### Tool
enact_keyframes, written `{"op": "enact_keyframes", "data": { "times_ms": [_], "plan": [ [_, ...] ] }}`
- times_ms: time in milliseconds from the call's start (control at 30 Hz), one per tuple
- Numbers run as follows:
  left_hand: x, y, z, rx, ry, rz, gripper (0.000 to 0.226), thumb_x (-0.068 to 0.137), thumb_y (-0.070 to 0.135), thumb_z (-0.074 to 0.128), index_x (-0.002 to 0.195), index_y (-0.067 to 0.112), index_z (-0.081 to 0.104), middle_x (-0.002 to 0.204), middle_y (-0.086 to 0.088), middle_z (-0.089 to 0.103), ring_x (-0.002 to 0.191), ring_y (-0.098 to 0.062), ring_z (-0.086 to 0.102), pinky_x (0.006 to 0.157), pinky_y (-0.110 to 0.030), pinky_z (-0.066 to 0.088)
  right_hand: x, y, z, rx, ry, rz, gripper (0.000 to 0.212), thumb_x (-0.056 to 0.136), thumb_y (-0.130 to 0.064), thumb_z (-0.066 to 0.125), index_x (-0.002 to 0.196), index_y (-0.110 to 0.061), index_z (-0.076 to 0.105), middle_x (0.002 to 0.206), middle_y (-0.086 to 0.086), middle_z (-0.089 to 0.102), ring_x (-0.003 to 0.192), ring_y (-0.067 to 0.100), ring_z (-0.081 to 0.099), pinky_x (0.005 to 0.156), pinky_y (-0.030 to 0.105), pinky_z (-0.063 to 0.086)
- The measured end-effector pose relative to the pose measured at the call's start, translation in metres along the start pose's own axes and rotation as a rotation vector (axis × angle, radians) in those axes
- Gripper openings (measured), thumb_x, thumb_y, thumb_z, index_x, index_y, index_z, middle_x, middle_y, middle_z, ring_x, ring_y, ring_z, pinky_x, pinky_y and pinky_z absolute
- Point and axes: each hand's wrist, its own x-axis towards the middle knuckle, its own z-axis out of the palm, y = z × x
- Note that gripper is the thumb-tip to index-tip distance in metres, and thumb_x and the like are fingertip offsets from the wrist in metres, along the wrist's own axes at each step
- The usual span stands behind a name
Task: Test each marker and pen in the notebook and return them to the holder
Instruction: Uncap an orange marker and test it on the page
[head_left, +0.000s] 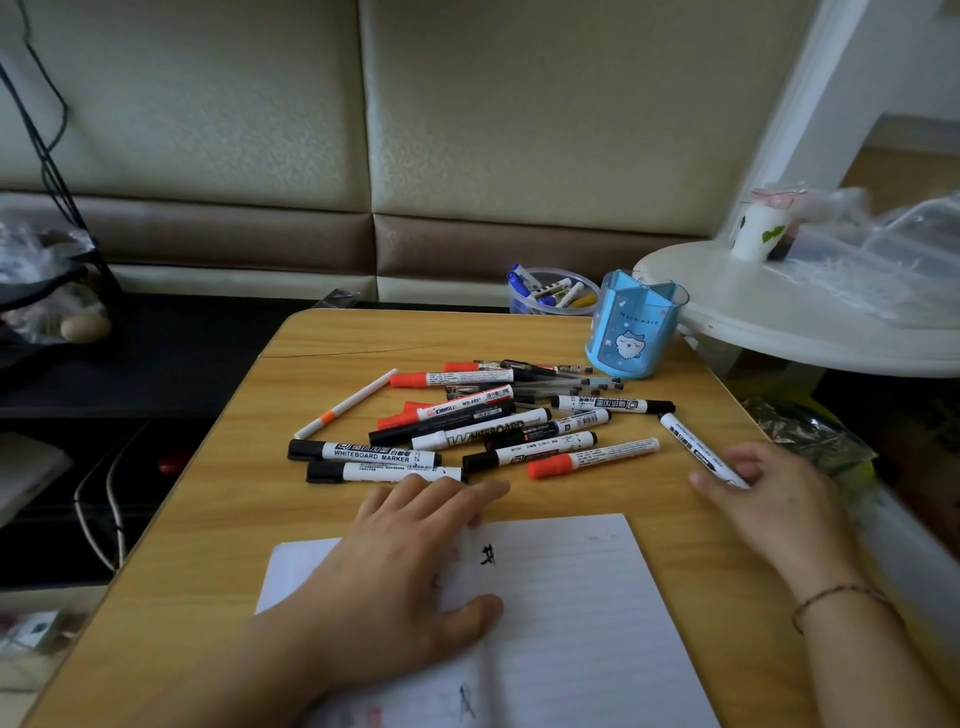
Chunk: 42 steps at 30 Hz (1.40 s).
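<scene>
Bare forearms, no sleeves in view. Thin beaded bracelet, reddish-brown, around the right wrist at lower right of the frame. Left hand and right hand ungloved, without rings; short nails.

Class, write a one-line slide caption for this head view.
Left hand flat on the notebook, right hand grips a marker beside the pile of markers; blue holder behind.
</scene>
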Motion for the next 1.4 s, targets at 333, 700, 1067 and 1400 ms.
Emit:
{"op": "enact_keyframes", "data": {
  "times_ms": [333, 700, 1067, 1400],
  "plan": [
    [0.000, 0.000, 0.001, -0.005, -0.003, 0.003, 0.080, 0.076, 0.069, 0.051, 0.147, 0.045, 0.023, 0.124, 0.028, 0.043, 0.115, 0.000, 0.037, 0.104, -0.027, 0.031, 0.003, 0.003, 0.005, -0.027, 0.063, -0.026, 0.048, 0.076, -0.035, 0.080, 0.118, -0.017, 0.065, 0.114, 0.004, 0.069, 0.099, 0.026, 0.063, 0.076, 0.034, 0.049],
    [0.000, 0.011, 0.005, 0.065, 0.050, -0.058, 0.073, 0.074, 0.060, 0.050, 0.143, 0.040, 0.039, 0.125, 0.024, 0.049, 0.116, -0.006, 0.044, 0.100, -0.028, 0.036, -0.004, -0.025, 0.024, -0.412, -0.044, -0.511, 0.043, 0.090, -0.042, 0.059, 0.132, -0.045, 0.052, 0.151, -0.012, 0.031, 0.141, 0.021, 0.012, 0.114, 0.050, 0.020],
    [0.006, 0.011, -0.001, 0.039, 0.346, -0.109, 0.072, 0.084, 0.067, 0.050, 0.144, 0.031, 0.039, 0.137, 0.011, 0.044, 0.123, -0.014, 0.044, 0.097, -0.032, 0.043, -0.033, -0.043, 0.007, 0.055, -0.059, -0.797, 0.022, 0.087, -0.031, 0.067, 0.101, -0.046, 0.060, 0.102, -0.035, 0.052, 0.107, 0.003, 0.043, 0.090, 0.029, 0.035],
    [0.006, 0.008, -0.003, -0.015, 0.386, 0.012, 0.036, 0.100, 0.050, 0.034, 0.102, 0.022, 0.056, 0.087, 0.009, 0.057, 0.079, -0.016, 0.050, 0.063, -0.030, 0.040, -0.095, -0.080, 0.025, 1.051, -0.389, -0.503, 0.022, 0.074, -0.041, 0.076, 0.082, -0.021, 0.072, 0.063, 0.003, 0.062, 0.057, 0.012, 0.056, 0.056, 0.020, 0.048]
  ]
}}
